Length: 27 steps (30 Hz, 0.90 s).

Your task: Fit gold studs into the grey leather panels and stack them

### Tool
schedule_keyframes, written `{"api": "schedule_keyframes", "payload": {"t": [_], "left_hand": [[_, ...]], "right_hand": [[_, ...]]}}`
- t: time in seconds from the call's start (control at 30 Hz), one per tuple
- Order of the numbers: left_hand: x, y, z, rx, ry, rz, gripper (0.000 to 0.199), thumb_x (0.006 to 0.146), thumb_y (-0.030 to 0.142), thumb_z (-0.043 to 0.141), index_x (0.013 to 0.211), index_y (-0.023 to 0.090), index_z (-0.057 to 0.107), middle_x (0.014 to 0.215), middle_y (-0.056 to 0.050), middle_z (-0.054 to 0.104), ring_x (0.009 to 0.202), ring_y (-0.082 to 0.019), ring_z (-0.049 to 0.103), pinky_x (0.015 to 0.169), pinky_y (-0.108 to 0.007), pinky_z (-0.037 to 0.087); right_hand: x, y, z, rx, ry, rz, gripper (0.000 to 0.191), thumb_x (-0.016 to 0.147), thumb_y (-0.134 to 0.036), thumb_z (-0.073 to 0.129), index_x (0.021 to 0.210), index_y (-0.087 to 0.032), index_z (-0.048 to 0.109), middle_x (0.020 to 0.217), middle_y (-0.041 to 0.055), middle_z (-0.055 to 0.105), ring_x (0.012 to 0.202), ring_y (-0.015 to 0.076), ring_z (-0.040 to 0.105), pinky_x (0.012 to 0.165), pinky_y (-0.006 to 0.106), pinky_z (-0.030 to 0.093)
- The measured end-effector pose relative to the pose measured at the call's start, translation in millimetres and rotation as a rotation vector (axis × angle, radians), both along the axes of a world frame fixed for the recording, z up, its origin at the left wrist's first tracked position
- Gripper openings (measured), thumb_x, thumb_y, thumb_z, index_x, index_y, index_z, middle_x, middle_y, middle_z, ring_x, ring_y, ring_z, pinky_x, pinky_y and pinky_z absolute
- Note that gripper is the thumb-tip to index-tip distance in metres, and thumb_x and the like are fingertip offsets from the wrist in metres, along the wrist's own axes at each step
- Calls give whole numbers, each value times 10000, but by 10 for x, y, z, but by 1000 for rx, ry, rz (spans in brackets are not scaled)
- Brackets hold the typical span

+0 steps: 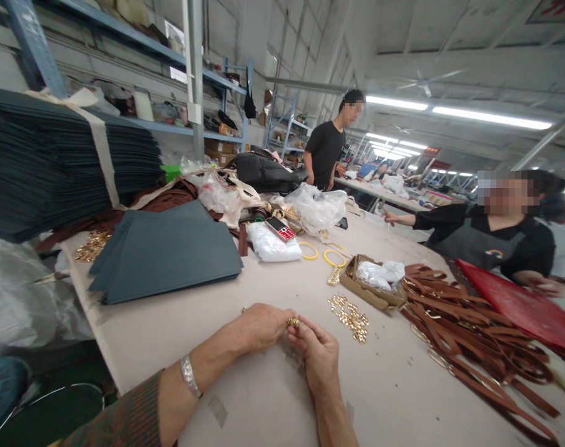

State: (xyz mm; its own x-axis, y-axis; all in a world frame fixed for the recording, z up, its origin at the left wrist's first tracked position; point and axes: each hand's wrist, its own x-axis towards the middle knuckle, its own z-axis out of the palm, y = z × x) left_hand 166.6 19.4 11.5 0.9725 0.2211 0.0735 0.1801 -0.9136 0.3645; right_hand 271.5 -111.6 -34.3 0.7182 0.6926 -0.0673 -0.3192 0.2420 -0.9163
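Over the pale table (245, 397), my left hand (259, 327) and my right hand (317, 354) meet fingertip to fingertip. Between them they pinch a small gold metal piece (294, 321); its exact shape is too small to tell. A silver bracelet circles my left wrist. Right of my hands lies a loose pile of small gold pieces (350, 318). Dark blue-green flat sheets (171, 248) are stacked on the table beyond my left hand.
Brown straps with gold rings (450, 316) cover the right side beside a red sheet (519, 304). A cardboard box (370, 295) holds white plastic bags. Yellow rings (334, 258) and a red phone (280, 228) lie farther back. One person sits at the right; another stands behind.
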Motion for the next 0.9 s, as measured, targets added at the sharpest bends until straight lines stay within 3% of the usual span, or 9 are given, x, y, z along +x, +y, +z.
{"api": "schedule_keyframes", "payload": {"t": [0.27,0.47,0.67,0.77,0.9], "left_hand": [[-7,-24,26,-30,32,0,267,943,307,403,1136,277,585,954,-70,735,868,-266,693,663,-297,460],[-19,-91,123,-82,-5,-22,270,925,297,430,1134,301,599,952,-35,738,878,-223,692,686,-259,462],[4,-134,123,-115,-104,2,218,913,259,410,922,255,627,864,-34,731,784,-213,683,653,-258,423],[23,-125,109,-156,-172,84,193,878,250,448,742,219,581,723,-24,685,686,-200,639,618,-261,383],[-45,-116,158,-274,-315,207,337,943,377,361,681,208,488,640,10,564,628,-163,543,592,-246,364]], "right_hand": [[18,7,6,-20,-6,-10,386,607,-415,852,867,-137,784,824,98,764,702,182,711,664,260,606],[-24,31,55,-42,-15,-34,386,577,-392,851,844,-125,773,735,70,746,638,171,679,626,268,587],[20,85,-50,53,-88,-60,346,627,-410,832,816,-138,731,688,7,694,604,113,604,587,213,522],[27,115,-62,48,-55,-90,444,589,-468,846,863,-142,720,615,-14,657,558,110,579,565,225,515],[-20,154,-9,36,-56,-111,468,514,-514,860,743,-148,679,535,-34,597,511,115,554,508,231,498]]}}
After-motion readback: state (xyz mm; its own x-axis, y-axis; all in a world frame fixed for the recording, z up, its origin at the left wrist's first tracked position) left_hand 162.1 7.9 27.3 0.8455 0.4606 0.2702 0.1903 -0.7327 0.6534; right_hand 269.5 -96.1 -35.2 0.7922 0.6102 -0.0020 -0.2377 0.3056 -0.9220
